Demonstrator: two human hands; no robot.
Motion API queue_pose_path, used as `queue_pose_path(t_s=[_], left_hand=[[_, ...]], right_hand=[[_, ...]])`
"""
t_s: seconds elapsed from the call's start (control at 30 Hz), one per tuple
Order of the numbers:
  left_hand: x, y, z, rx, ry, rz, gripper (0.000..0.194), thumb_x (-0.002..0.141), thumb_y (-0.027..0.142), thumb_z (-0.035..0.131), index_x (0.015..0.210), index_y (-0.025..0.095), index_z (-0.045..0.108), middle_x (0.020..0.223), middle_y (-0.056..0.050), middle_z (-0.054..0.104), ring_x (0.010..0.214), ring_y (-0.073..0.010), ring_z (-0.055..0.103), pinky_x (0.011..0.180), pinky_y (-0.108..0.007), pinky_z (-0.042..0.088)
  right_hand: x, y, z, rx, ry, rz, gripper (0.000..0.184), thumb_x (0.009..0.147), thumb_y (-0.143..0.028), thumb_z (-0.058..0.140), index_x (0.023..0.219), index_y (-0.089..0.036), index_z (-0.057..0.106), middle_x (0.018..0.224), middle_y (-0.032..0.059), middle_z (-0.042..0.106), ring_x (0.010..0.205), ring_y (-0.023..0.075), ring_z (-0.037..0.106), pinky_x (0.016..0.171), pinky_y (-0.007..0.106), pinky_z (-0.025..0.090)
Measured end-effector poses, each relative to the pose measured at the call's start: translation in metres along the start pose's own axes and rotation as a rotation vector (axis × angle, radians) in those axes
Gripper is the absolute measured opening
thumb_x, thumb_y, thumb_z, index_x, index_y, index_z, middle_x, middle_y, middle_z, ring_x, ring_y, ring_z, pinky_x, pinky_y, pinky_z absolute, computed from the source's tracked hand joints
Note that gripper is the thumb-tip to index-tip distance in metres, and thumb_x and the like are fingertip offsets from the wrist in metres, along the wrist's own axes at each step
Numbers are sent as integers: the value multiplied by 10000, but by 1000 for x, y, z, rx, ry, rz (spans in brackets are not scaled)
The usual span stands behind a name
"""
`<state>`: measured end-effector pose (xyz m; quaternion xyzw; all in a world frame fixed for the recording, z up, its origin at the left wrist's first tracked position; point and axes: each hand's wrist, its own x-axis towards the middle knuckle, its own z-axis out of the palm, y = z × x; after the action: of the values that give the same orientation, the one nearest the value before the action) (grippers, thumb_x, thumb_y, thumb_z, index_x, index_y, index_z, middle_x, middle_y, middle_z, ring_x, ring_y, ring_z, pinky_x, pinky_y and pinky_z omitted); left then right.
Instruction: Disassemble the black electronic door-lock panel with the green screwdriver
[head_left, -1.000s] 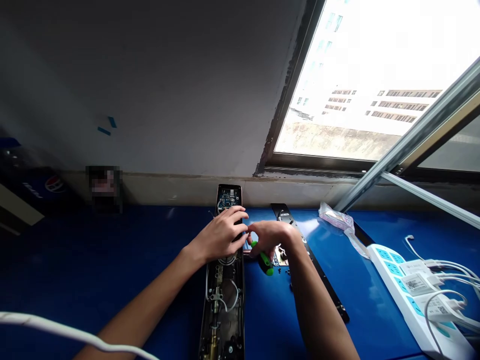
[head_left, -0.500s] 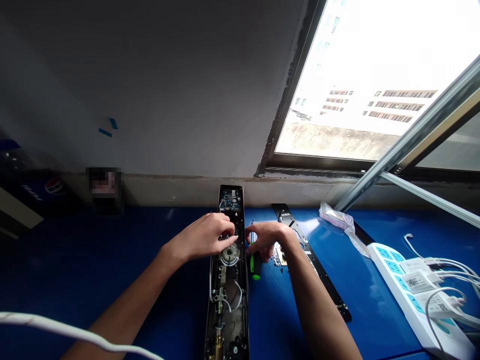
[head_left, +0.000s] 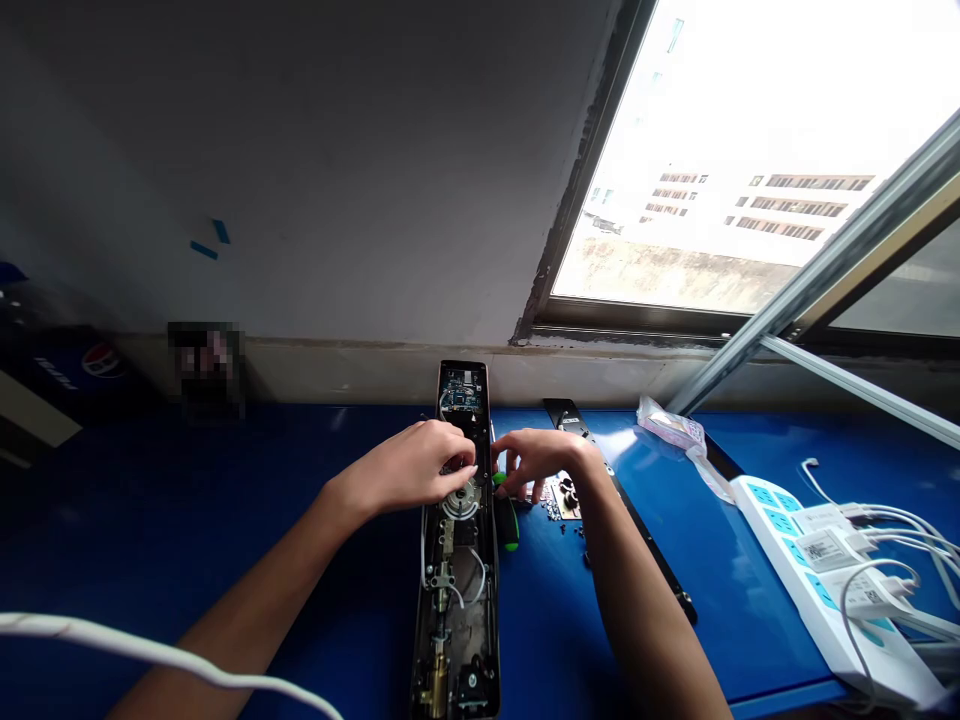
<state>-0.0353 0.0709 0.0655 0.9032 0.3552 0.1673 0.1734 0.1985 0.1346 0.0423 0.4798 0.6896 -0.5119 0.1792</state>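
A long, opened smart door lock body (head_left: pixel 457 620) lies on the blue table with its circuit board, wires and brass latch parts showing. My left hand (head_left: pixel 405 470) is over it, fingertips at the round metal mechanism (head_left: pixel 460 502); anything pinched there is hidden. My right hand (head_left: pixel 541 460) curves down beside the lock's right edge, just above a green-handled screwdriver (head_left: pixel 508 520) lying on the table. Farther right are small loose screws (head_left: pixel 553 510), a small brass plate (head_left: pixel 568 497) and a long black slotted metal plate (head_left: pixel 637 530).
A white and blue power strip (head_left: pixel 825 590) with plugged-in adapters and cables lies at the right. A plastic bag (head_left: pixel 671 425) sits by the wall. A white cable (head_left: pixel 150 655) crosses the foreground. Metal window rails (head_left: pixel 847 280) slant in at upper right.
My left hand has moved down the lock from its upper end to the round mechanism. The screwdriver has swung from a slant to lying along the lock, and my right hand is off it.
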Motion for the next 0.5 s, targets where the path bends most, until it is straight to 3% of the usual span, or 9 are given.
queue_pose_path(t_s=[0.13,0.27,0.4,0.5], left_hand=[[1,1,1,-4,-6,3,160,949,224,627,847,188,745,811,-16,695,771,-161,640,678,-258,439],[1,2,0,-12,-18,0,159,952,231,626,869,188,755,825,-22,699,782,-166,645,687,-265,447],[-1,2,-5,-24,-26,-15,166,964,232,610,908,188,760,863,-24,719,794,-169,652,692,-269,446],[-2,2,-10,-26,-31,-34,170,968,227,602,900,185,751,874,-20,724,798,-167,651,699,-272,442]], right_hand=[[-2,-3,1,-22,10,-18,355,995,-361,648,1290,-166,615,1247,90,666,1031,212,691,864,414,612],[-13,-4,0,-55,83,-59,419,905,-316,764,1275,-188,615,990,31,729,758,143,727,679,281,628],[-40,-6,-2,-124,261,-107,492,852,-407,783,1289,-258,612,981,28,755,612,127,714,579,255,605],[-66,-10,0,-205,428,-169,394,883,-437,729,1236,-274,658,971,34,762,730,158,728,636,269,583]])
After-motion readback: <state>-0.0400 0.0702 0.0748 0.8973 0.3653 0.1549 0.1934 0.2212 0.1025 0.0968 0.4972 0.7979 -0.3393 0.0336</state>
